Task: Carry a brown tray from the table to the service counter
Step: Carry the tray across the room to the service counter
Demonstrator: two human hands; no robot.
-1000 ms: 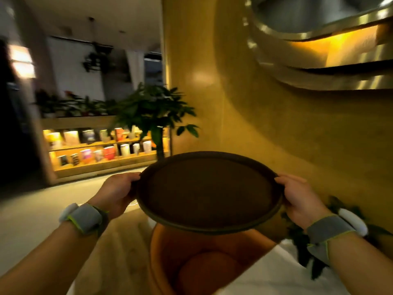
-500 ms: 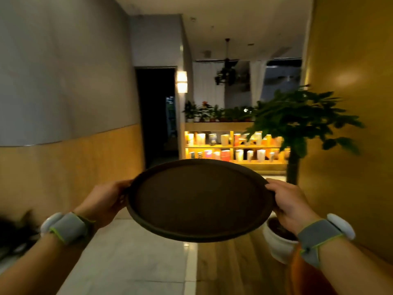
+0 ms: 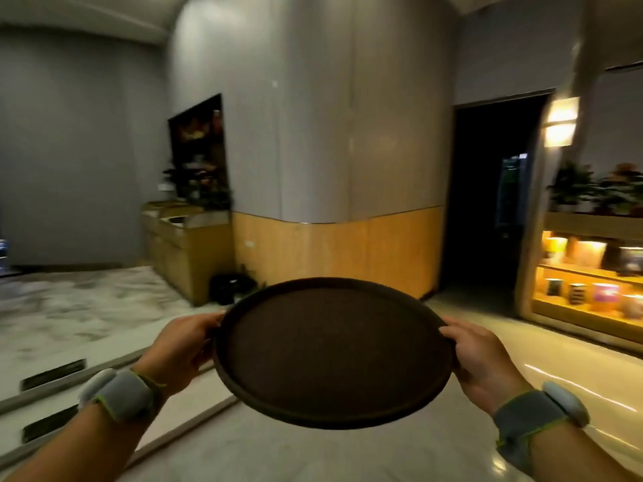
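A round brown tray (image 3: 332,353) with nothing on it is held level in front of me at about chest height. My left hand (image 3: 181,346) grips its left rim, thumb over the edge. My right hand (image 3: 482,360) grips the right rim the same way. Both wrists wear grey bands. A wooden counter (image 3: 184,238) with a metal top stands ahead on the left, against the grey wall, well beyond the tray.
A curved grey wall with a wooden lower band (image 3: 334,248) fills the middle. A dark doorway (image 3: 487,203) opens to its right. A lit shelf of cups and plants (image 3: 591,273) stands at far right. A dark object (image 3: 229,287) lies beside the counter. Pale floor stretches ahead.
My view has swung to the left: the potted tree and yellow wall have left the frame, the doorway and shelf have slid right, and the counter has appeared. Both hands keep the tray.
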